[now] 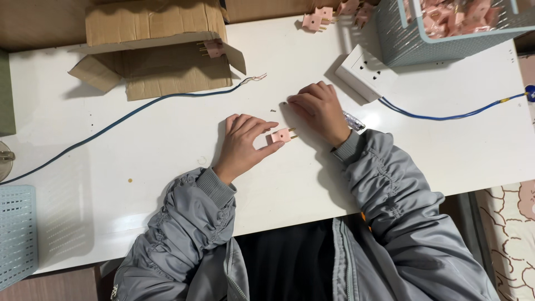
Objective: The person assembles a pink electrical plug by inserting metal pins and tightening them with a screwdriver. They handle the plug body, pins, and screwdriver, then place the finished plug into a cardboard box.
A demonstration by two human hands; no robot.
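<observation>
Fingers (262, 129) of the left hand (243, 146) pinched a small pink two-pin plug (281, 135) between thumb and fingertips, its brass pins pointing right, low over the white table (167, 161). The right hand (319, 107) lay just beyond it, knuckles up and fingers curled loosely against the tabletop; whether it held anything could not be told. A clear-handled tool (354, 121) showed beside that wrist. Further right sat a white socket block (359, 72) with a blue cable (446, 116), and behind it a blue mesh basket (412, 39) of pink plugs. A torn cardboard box (156, 50) lay to the upper left, another blue wire (122, 120) trailing past it.
</observation>
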